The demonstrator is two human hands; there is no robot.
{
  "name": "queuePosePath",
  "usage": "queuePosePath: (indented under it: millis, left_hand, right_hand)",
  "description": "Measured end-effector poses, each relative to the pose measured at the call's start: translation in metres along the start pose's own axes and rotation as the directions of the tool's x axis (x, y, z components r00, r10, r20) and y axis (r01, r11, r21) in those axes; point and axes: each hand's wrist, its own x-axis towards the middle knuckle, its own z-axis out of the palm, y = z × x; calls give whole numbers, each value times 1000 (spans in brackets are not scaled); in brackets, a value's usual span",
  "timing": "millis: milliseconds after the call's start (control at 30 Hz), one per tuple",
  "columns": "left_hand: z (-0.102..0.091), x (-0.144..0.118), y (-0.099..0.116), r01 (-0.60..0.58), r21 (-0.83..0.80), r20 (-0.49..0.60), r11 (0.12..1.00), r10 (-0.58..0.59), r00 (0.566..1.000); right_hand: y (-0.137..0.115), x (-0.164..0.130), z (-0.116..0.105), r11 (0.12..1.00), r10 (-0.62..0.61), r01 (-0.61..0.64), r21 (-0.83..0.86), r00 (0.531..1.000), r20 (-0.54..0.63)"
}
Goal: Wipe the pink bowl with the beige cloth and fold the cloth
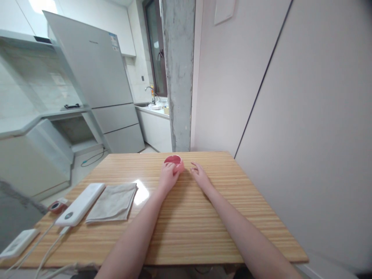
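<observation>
A small pink round bowl [180, 164] rests near the far edge of the table, around its middle. My left hand [169, 174] grips its near side, with fingers over the rim and the thumb toward the right; part of the bowl is hidden behind the hand. Just right of the bowl, my right hand [199, 174] hovers low over or rests on the wood, apart from the bowl. Its fingers are spread and nothing is in them.
On the wooden table [197, 228], a folded grey cloth [113, 202] lies left of my arms. Beside it are a white power bank [80, 204] with cables, a brownish roll [57, 206] and a white flat box [19, 243]. A wall [305, 135] stands close on the right.
</observation>
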Motion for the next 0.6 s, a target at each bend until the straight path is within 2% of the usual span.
queuePosePath:
  millis: [100, 200, 300, 400, 533, 600]
  left_hand:
    - [12, -3, 17, -138, -136, 77, 981, 150, 986]
    - [14, -6, 17, -183, -189, 113, 965, 206, 972]
    - [12, -7, 11, -177, -198, 168, 964, 211, 963]
    - [12, -8, 8, -163, -213, 185, 963, 204, 961]
    - [11, -8, 15, -158, -209, 211, 965, 202, 956]
    - [3, -6, 17, -136, -190, 196, 972, 174, 965]
  right_hand:
    - [-7, -1, -1, 997, -39, 37, 65, 999, 32]
    - [-11, -3, 1, 990, -38, 24, 140, 995, 96]
    - [-10, -5, 5, 984, 7, -25, 178, 995, 104]
    - [-9, -5, 7, 986, -4, -16, 165, 993, 119]
    - [-10, -4, 5, 991, -24, 8, 134, 992, 121]
    - [-10, -4, 4, 993, -30, 15, 119, 992, 123]
